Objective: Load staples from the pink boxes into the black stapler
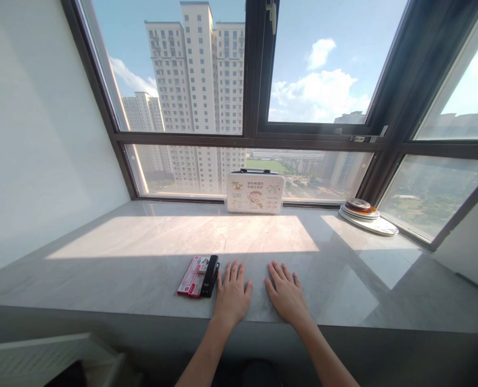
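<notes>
Both hands rest palm down on a grey marbled windowsill (134,279), apart from each other. My left hand (233,293) lies flat with its fingers stretched out, holding nothing. Just left of it is a black stapler (210,276), very close to my little finger. Beside the stapler, on its left, lie a red and white packet (188,278) and a small white box (203,264) that looks like a staples box. My right hand (285,290) is also flat, fingers a little spread, with no object under or near it.
A white carry case (255,192) with cartoon prints and a dark handle stands upright against the window. At the back right corner several stacked plates or lids (362,212) lie on the sill. Dark window frames (247,141) run along the back; a white wall (41,134) bounds the left.
</notes>
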The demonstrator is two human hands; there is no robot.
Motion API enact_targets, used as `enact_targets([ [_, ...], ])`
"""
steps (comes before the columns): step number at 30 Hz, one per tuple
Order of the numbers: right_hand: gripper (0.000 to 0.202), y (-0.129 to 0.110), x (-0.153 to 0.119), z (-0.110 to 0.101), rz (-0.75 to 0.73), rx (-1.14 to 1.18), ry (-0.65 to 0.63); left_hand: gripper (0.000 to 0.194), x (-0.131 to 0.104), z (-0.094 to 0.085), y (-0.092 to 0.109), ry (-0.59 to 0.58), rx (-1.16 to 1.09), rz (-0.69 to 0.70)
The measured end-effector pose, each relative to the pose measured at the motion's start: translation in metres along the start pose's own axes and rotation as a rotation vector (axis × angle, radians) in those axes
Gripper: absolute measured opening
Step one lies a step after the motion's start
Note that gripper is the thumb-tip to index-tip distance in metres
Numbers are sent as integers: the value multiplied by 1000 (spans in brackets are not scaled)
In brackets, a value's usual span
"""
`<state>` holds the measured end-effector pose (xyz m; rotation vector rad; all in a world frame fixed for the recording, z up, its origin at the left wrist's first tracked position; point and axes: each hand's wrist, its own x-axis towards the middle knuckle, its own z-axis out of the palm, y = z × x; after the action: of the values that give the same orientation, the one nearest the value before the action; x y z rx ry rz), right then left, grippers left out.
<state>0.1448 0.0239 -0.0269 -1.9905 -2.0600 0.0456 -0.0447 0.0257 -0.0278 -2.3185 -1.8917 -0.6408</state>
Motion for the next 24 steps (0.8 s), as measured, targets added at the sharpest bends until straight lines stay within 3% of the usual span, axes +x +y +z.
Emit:
enact_targets([
  [9, 59, -2, -2, -2, 6, 1, -1, 57, 9, 2, 1, -50, 12, -11],
  [24, 59, -3, -2, -5, 6, -2, -5, 56, 26, 12, -4, -26, -6, 23],
])
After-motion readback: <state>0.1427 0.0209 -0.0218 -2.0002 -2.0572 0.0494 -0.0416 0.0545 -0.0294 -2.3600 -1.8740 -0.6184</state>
